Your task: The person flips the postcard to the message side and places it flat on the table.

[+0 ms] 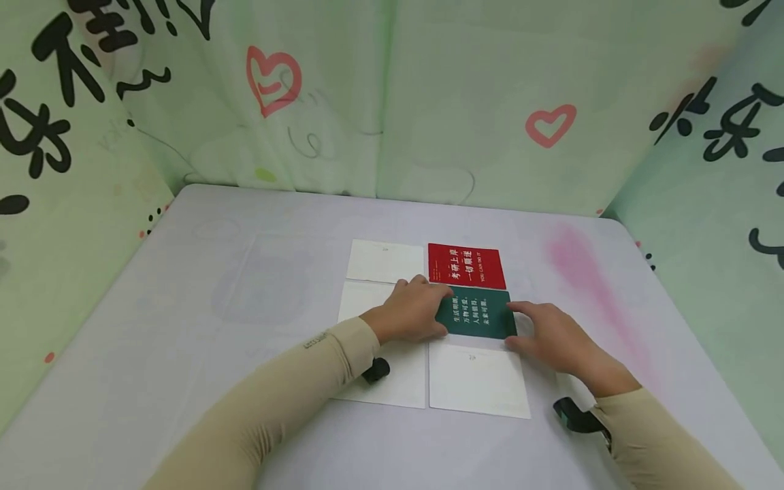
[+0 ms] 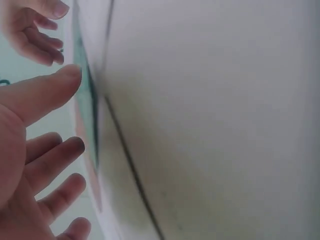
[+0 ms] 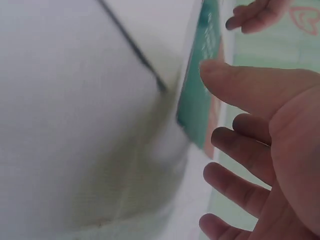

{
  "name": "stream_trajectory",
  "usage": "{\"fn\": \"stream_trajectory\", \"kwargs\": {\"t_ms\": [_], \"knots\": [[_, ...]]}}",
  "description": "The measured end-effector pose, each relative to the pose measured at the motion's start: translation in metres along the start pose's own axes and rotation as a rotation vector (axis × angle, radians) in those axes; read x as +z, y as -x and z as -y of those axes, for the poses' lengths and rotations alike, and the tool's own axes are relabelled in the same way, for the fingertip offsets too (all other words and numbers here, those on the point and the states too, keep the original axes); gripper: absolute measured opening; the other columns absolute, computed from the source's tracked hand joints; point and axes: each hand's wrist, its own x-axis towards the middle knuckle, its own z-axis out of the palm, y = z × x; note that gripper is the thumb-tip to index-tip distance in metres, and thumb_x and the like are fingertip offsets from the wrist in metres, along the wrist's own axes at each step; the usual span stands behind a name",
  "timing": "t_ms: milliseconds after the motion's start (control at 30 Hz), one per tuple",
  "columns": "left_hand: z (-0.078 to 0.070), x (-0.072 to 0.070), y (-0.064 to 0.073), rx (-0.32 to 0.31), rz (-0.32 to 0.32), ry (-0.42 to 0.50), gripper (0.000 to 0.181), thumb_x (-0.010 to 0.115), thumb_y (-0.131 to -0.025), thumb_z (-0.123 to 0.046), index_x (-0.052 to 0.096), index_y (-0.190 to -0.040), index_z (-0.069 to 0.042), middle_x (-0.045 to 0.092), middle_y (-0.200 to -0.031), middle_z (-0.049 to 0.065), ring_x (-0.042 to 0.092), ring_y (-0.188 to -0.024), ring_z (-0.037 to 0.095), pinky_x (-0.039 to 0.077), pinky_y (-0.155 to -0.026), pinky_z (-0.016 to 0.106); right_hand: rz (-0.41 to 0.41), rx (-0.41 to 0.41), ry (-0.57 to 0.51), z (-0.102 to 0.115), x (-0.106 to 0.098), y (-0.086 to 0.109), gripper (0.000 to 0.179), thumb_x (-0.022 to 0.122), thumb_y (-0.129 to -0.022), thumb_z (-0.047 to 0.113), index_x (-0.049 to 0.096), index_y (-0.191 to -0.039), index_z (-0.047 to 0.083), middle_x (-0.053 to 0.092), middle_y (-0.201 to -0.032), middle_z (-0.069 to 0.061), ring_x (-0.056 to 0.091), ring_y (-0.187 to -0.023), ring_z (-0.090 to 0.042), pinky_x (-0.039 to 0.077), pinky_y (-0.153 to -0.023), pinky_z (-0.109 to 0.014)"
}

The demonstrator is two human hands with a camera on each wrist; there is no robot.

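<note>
So, both hands are at the green card (image 1: 476, 312): my left hand (image 1: 412, 313) at its left edge, my right hand (image 1: 554, 340) at its right. The left thumb is by the near corner with the index finger by the far one; the right hand frames its own end the same way, thumb nearer me. Neither hand is clenched; each stands fairly wide, thumb apart from loosely stretched fingers, as both wrist views show. I cannot tell how firmly they press, or whether the card is raised at all.

The green card bears white characters and lies just beyond a white card (image 1: 479, 382), a narrow strip of table (image 1: 294, 435) showing between them. On its far side, close along the edge, is the red card (image 1: 467, 267), with white lettering. To the left of the red one lies a white sheet (image 1: 386, 262); more white paper (image 1: 401, 391) runs toward me, partly hidden under my left forearm. A pink stain (image 1: 576, 255) marks the tabletop to the right. Beyond hangs a pale green curtain (image 1: 441, 102) with red hearts.
</note>
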Motion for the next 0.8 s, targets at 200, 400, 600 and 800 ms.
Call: {"fn": "stream_trajectory", "kwargs": {"t_ms": [200,400,600,800], "knots": [[0.004,0.007,-0.008,-0.003,0.026,-0.041,0.074,0.082,-0.082,-0.043,0.053,-0.145,-0.018,0.061,-0.128,-0.001,0.047,-0.119,0.018,0.037,-0.1,0.041,0.02,0.018,-0.015,-0.009,0.009,-0.011,0.077,0.082,-0.082,0.034,0.051,-0.139,-0.007,0.054,-0.132,-0.031,0.047,-0.121,-0.051,0.044,-0.095,-0.063],[0.005,0.004,-0.009,0.021,0.03,-0.061,0.069,0.08,-0.084,-0.041,0.056,-0.143,-0.016,0.063,-0.122,0.0,0.049,-0.114,0.018,0.037,-0.097,0.039,0.001,0.007,-0.013,-0.011,0.012,-0.012,0.075,0.081,-0.083,0.032,0.051,-0.139,-0.007,0.054,-0.133,-0.031,0.048,-0.122,-0.05,0.042,-0.097,-0.064],[0.01,0.0,-0.011,0.081,0.047,-0.004,0.05,0.069,-0.091,-0.036,0.063,-0.136,-0.013,0.066,-0.119,-0.003,0.053,-0.105,0.013,0.038,-0.095,0.038,-0.021,-0.017,-0.034,-0.01,0.011,-0.011,0.059,0.074,-0.087,0.025,0.055,-0.133,-0.007,0.058,-0.127,-0.028,0.052,-0.117,-0.047,0.044,-0.096,-0.062],[0.013,-0.005,-0.008,0.13,-0.003,0.022,0.037,0.063,-0.096,-0.021,0.065,-0.133,-0.015,0.071,-0.117,-0.003,0.063,-0.094,0.013,0.042,-0.088,0.034,-0.078,-0.019,-0.053,-0.011,0.005,-0.01,0.035,0.058,-0.089,0.009,0.058,-0.121,-0.006,0.069,-0.112,-0.02,0.061,-0.105,-0.04,0.048,-0.089,-0.055]]}}
